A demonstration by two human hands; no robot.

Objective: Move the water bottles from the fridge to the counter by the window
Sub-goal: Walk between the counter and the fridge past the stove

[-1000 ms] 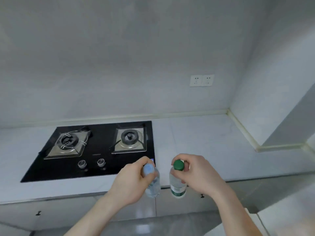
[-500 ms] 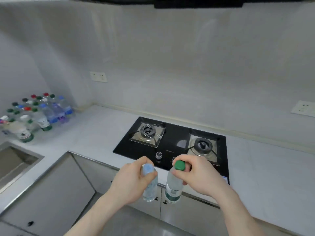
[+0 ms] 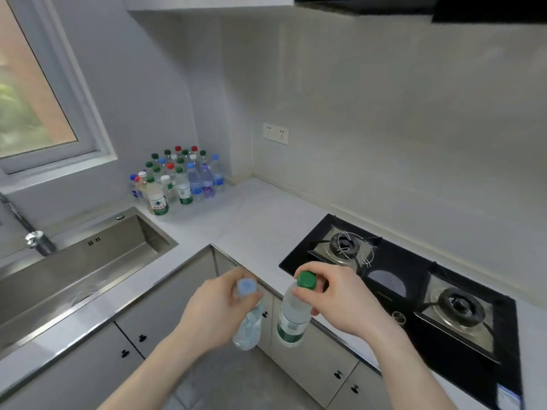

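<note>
We hold two water bottles out in front of us, one in each hand, both hanging by their necks above the cabinet fronts. Our left hand curls its fingers round the neck of the blue-capped bottle, whose body tilts down toward five o'clock from the hand. Our right hand pinches the green-capped bottle just beneath its cap, thumb on the near side and fingers wrapped over the far side, so the bottle hangs at about seven o'clock from the palm. The two bottles are just beside each other, apart by a narrow gap, with the green cap sitting a little higher than the blue one. At eleven o'clock from our hands, well apart, a cluster of bottles with green, red, blue and white caps stands upright on the counter in the corner below the window. The sink lies at nine o'clock, and the gas hob at three o'clock, just beyond our right hand.
</note>
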